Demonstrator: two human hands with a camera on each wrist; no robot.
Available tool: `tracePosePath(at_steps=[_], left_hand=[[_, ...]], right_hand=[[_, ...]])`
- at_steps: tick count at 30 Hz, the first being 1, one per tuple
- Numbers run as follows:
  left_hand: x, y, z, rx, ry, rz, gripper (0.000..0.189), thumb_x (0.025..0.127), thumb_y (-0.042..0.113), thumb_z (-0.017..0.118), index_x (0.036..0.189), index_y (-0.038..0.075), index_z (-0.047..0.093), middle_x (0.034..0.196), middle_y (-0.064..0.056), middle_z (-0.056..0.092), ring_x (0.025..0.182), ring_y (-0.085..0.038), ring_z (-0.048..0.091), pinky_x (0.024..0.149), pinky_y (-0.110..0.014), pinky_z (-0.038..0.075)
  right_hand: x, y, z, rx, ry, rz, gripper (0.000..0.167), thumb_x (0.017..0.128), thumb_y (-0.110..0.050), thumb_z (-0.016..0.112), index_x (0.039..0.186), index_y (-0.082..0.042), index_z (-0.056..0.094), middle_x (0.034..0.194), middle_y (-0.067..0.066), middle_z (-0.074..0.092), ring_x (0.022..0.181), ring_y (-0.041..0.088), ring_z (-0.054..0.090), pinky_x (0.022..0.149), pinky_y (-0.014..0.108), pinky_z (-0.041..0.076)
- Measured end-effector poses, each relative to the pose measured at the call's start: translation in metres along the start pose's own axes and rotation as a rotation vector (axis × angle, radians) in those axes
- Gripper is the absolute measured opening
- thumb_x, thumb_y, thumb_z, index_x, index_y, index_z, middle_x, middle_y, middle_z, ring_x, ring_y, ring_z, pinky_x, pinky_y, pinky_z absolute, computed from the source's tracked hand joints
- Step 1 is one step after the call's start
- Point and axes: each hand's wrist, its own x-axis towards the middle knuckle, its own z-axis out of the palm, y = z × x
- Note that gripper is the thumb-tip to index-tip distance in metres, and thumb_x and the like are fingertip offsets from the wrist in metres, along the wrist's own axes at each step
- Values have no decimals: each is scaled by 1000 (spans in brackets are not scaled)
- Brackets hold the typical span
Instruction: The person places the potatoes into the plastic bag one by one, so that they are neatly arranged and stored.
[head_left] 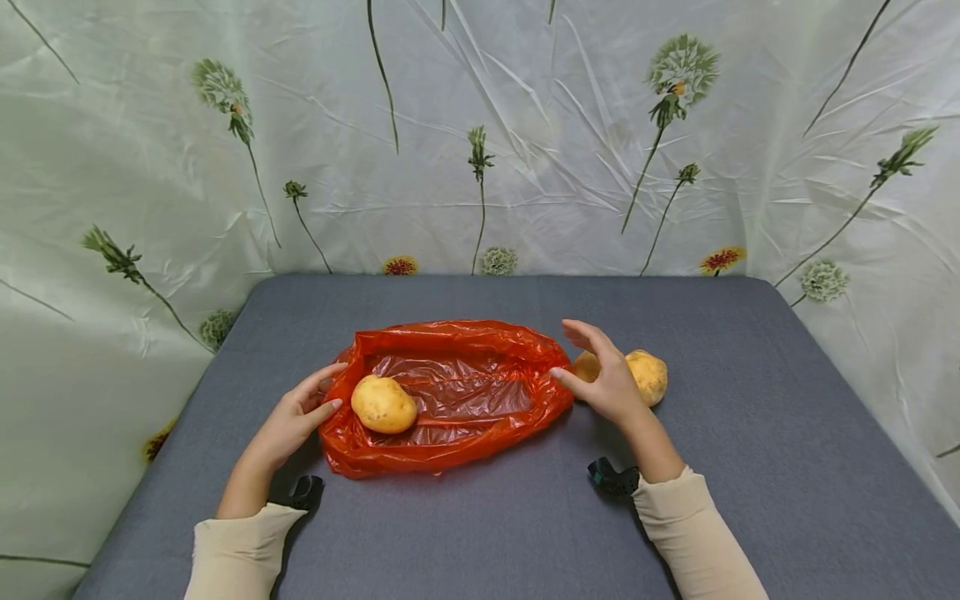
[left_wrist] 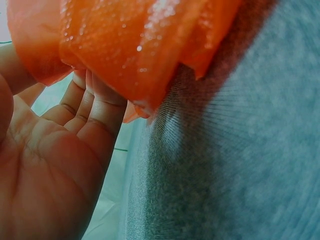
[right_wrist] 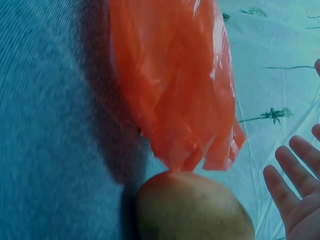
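Note:
A red plastic bag [head_left: 450, 457] lies on the grey surface with its mouth spread wide. One yellow potato [head_left: 383, 404] rests inside, at the bag's left end. My left hand [head_left: 288, 421] touches the bag's left side, thumb and fingers apart; the plastic hides its fingertips in the left wrist view. On the other side, my right hand [head_left: 609, 379] is held beside the bag's right end, fingers spread and holding nothing, its thumb near the rim. Two potatoes are outside the bag, partly behind the right hand: one potato [head_left: 648, 377] and another potato [head_left: 585, 367] close to the bag.
The grey cloth-covered table [head_left: 480, 542] extends around the bag. A pale curtain [head_left: 480, 83] with printed flowers hangs behind and along the sides. Dark wrist devices show below both hands, by the beige sleeves.

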Motion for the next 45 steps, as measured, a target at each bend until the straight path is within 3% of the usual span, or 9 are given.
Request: tracePosePath(at_steps=[12, 19, 31, 39, 45], left_hand=[[2, 1, 0, -20, -8, 5, 47, 88, -2, 52, 133, -2, 36, 98, -24, 48, 80, -13, 54, 65, -23, 46], [1, 1, -1, 0, -8, -8, 47, 89, -1, 52, 133, -1, 35, 100, -23, 49, 81, -12, 54, 66, -23, 45], [0, 1, 0, 1, -3, -16, 48, 88, -1, 52, 133, -1, 35, 100, -22, 48, 79, -14, 54, 64, -24, 46], [0, 0, 0, 8, -2, -15, 48, 88, -1, 52, 133, -2, 35, 100, -22, 49, 79, -13, 54, 64, -24, 45], [0, 1, 1, 1, 2, -2, 47, 88, -1, 53, 132, -2, 36, 100, -23, 50, 80, -13, 55, 65, -24, 45]], right_hand=[[-9, 10, -15, -63, 46, 27, 58, 69, 9, 71, 120, 12, 45, 117, 27, 49, 106, 37, 48, 89, 43, 35], [-14, 17, -22, -91, 83, 27, 57, 68, 10, 71, 119, 12, 46, 115, 26, 50, 105, 36, 49, 90, 34, 36], [-22, 21, -35, -147, 119, 31, 57, 66, 11, 72, 117, 13, 48, 113, 27, 51, 103, 40, 50, 87, 42, 36], [-31, 28, -44, -193, 133, 61, 57, 65, 13, 72, 117, 13, 48, 113, 26, 52, 101, 38, 49, 90, 17, 31], [-37, 39, -51, -217, 129, 84, 59, 65, 13, 72, 118, 12, 47, 112, 26, 51, 101, 37, 48, 89, 16, 31]])
